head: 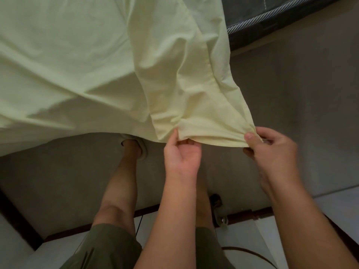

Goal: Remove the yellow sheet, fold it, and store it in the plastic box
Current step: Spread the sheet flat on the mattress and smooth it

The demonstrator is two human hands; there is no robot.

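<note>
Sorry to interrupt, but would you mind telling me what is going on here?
A person holds the yellow sheet by one edge: the left hand pinches the hem, and the right hand pinches its corner. The rest spreads loosely leftward; bare dark mattress shows beside it.

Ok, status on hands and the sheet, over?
Left hand and right hand both pinch yellow sheet edge. Mattress corner bare. No plastic box in view.
</note>
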